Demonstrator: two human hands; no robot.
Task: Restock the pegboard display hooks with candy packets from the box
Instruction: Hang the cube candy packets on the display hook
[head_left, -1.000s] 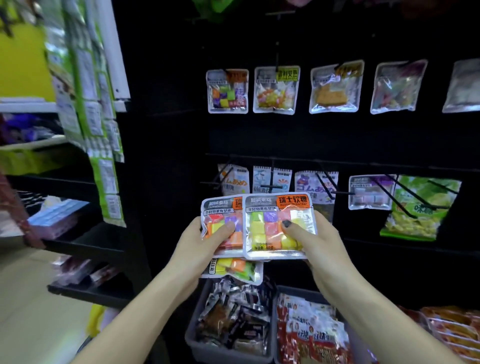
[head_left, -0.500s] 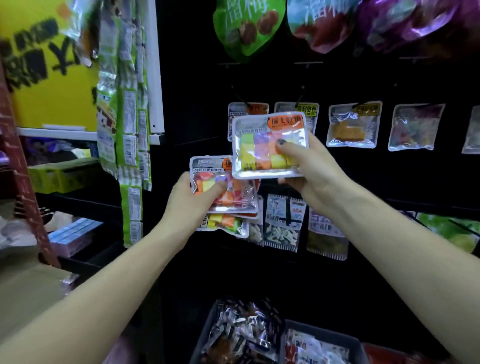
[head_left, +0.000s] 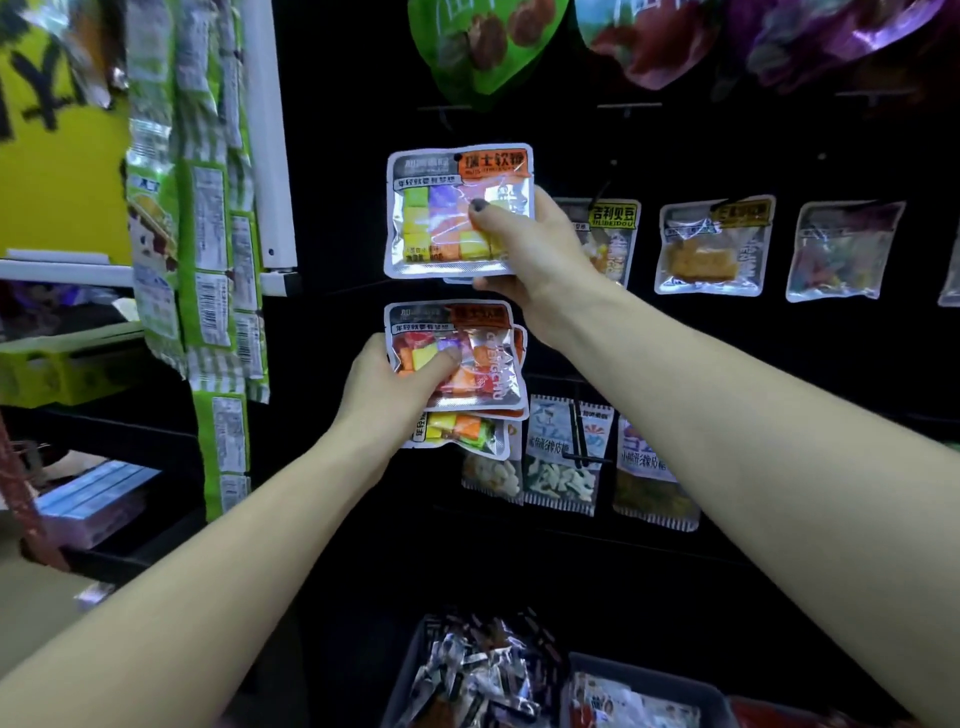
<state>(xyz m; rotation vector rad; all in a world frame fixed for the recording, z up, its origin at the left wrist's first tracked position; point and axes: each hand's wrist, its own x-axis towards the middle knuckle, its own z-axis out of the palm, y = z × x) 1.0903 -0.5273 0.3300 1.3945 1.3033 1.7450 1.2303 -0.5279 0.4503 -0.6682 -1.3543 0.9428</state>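
Right hand (head_left: 535, 254) holds one candy packet (head_left: 457, 210) up against the black pegboard (head_left: 727, 364): thumb pressed on the front face near its right edge, fingers curled behind. A dark dot at the packet's top edge may be the hook tip; too small to confirm. Left hand (head_left: 395, 392) grips a stack of packets (head_left: 467, 364) lower down, thumb across the front, fingers behind.

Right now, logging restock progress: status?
Right hand holds one candy packet at its hook. Left hand grips spare packets. Nothing blocking.
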